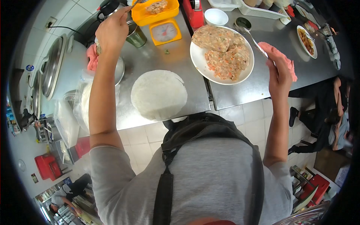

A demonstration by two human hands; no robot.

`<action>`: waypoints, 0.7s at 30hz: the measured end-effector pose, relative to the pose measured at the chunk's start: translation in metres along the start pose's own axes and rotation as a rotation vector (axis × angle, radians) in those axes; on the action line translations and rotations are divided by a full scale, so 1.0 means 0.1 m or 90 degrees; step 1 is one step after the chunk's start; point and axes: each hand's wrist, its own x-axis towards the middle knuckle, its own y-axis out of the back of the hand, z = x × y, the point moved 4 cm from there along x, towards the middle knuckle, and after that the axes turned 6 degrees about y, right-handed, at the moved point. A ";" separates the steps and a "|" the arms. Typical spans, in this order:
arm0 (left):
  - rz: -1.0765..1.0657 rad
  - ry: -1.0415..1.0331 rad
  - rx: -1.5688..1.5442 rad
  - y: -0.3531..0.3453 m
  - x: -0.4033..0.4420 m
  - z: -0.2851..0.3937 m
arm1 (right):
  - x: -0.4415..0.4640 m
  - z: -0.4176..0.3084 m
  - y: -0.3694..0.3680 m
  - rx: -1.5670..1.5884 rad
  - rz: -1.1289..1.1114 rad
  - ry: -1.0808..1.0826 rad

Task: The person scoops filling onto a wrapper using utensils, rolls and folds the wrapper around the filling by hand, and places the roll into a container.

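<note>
My left hand (112,33) is closed on a thin metal utensil (133,5) beside the yellow tray (139,17); its far end is cut off at the top edge, so I cannot tell its kind. Some minced filling (156,6) lies in that tray, which rests on a yellow dial scale (165,32). In my right hand (280,73) is a metal spoon (258,47), its tip reaching a small cup of dark green contents (243,24). Between my arms are a white plate (198,67) heaped with minced filling (225,52) and a round white wrapper sheet (159,93).
A pink cloth (285,62) lies under my right wrist's far side. A metal can (135,34), white bowl (216,17) and white basket (262,10) stand at the back. A large pot (69,63) is at left. Other people (330,108) are at the right.
</note>
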 end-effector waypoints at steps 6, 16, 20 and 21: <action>-0.114 0.024 0.123 -0.07 0.28 0.07 | 1.44 -0.33 -0.74 -0.110 -0.057 0.161; -0.306 0.144 0.054 -0.31 0.32 0.07 | 2.27 -0.59 -1.83 -0.285 -0.247 0.389; -0.380 0.169 -0.127 -0.71 0.40 -0.31 | 2.31 -0.50 -1.84 -0.212 -0.203 0.391; -0.422 0.215 -0.189 -0.75 0.41 -0.35 | 2.31 -0.47 -1.81 -0.161 -0.201 0.380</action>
